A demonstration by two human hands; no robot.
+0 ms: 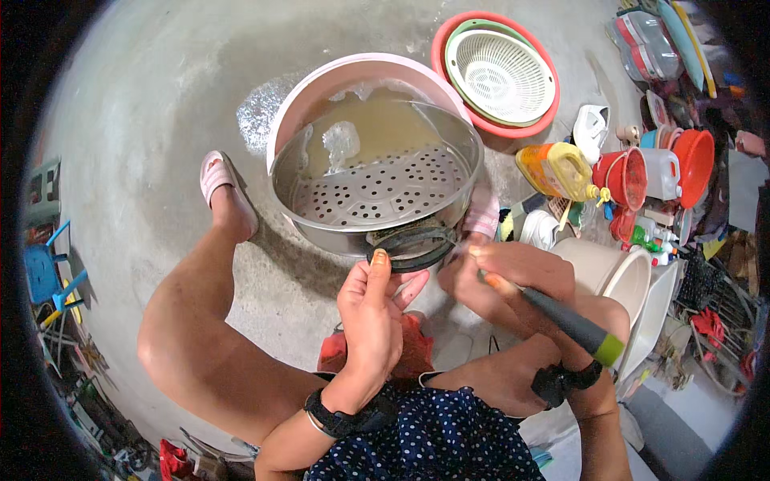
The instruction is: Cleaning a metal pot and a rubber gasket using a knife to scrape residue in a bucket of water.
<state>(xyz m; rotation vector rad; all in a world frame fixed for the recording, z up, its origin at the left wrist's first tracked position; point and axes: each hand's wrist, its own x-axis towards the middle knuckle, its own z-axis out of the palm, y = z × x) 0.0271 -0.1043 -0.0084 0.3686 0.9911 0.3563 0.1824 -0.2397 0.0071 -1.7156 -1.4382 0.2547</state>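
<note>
A metal steamer tray with a perforated base [385, 192] rests tilted in a pink basin [367, 63] of murky, sudsy water. Its black loop handle [415, 246] points towards me. My left hand [373, 306] pinches that handle between thumb and fingers. My right hand [523, 276] is closed around a tool with a dark grey and green handle [571, 324]. The tool's working end meets the right side of the black handle; blur and my fingers hide what kind of tool it is.
Nested colanders [502, 75] in a red basin stand beyond, at the right. A yellow detergent jug [556, 171], a red bucket [622, 177], a white jug [662, 174] and beige buckets [625, 282] line the right side. A blue stool [45, 270] is at far left. Suds lie on the concrete floor [258, 114].
</note>
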